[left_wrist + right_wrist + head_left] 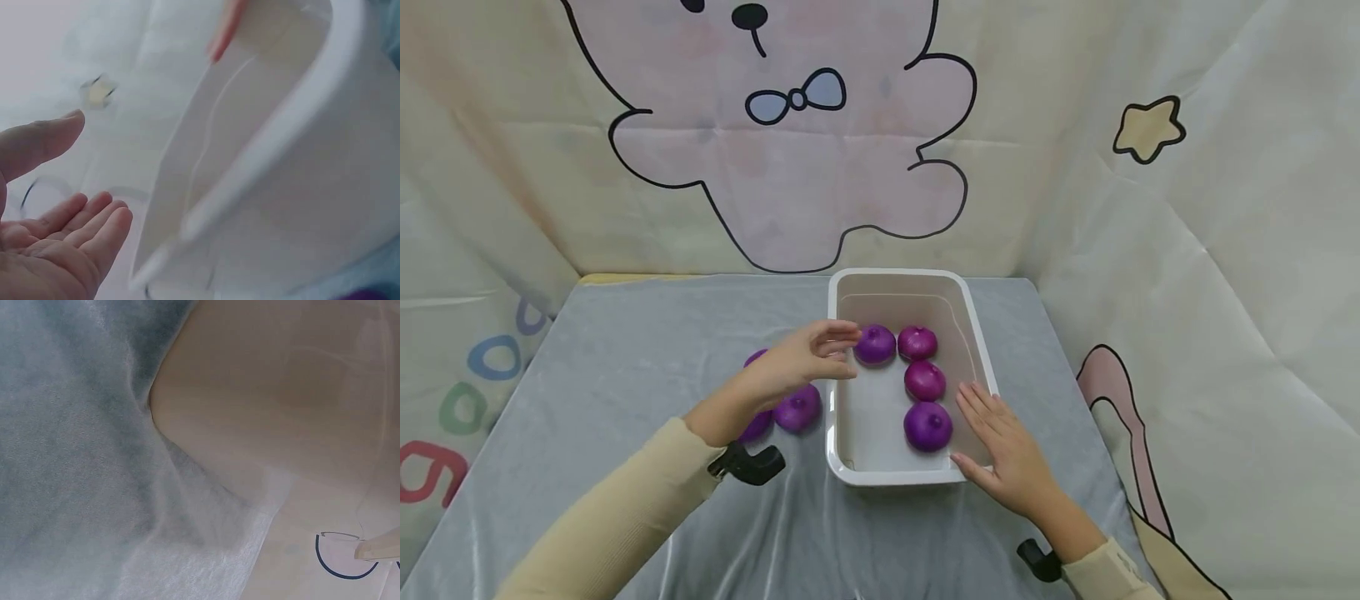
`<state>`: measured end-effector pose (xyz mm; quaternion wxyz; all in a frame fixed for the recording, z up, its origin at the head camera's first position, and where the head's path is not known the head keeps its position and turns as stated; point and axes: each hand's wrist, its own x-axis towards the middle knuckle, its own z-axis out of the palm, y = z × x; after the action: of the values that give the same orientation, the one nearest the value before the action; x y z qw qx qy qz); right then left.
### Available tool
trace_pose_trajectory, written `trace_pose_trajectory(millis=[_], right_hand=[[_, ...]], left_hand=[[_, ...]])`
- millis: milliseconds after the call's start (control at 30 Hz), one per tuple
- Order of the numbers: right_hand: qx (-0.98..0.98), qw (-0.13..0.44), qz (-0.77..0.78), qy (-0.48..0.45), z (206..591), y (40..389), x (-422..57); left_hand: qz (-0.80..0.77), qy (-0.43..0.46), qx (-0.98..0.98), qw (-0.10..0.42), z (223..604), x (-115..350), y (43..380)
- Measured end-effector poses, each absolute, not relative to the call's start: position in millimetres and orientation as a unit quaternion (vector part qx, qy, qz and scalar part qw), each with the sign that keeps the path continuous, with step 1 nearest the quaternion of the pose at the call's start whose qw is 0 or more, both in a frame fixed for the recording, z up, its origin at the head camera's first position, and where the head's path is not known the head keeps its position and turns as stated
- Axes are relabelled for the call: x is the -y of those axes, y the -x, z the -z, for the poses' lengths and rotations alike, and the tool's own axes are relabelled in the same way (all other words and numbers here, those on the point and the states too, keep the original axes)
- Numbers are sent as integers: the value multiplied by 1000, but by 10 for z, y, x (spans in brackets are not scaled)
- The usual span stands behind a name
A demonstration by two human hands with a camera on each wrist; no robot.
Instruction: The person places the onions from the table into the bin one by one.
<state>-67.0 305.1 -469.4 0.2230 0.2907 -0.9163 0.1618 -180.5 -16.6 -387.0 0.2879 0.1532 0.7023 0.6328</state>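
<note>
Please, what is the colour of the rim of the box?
The rim is white; the head view shows it best.

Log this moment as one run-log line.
white plastic bin: four purple onions inside | left hand: empty, over left rim | right hand: fingers straight, at right rim | gray-blue cloth: more purple onions, left of bin
</note>
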Motion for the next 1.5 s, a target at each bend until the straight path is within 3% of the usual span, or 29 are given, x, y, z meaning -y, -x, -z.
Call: trace_pose_trajectory(millis=[267, 500, 900, 1500], right_hand=[[911, 234, -175, -293, 4724, 654, -3040], [906, 241, -185, -296, 4739, 686, -3018], [908, 243, -181, -290, 4729, 685, -3030], [913, 220, -180, -291, 4757, 692, -3063]], left_hand=[[-655, -79, -725, 196, 4197, 875, 1630], [-591, -6, -792, 156, 4695, 1207, 1476], [-509, 82, -846, 137, 5185, 1251, 1439], [-479, 72, -869, 103, 5432, 1196, 1392]])
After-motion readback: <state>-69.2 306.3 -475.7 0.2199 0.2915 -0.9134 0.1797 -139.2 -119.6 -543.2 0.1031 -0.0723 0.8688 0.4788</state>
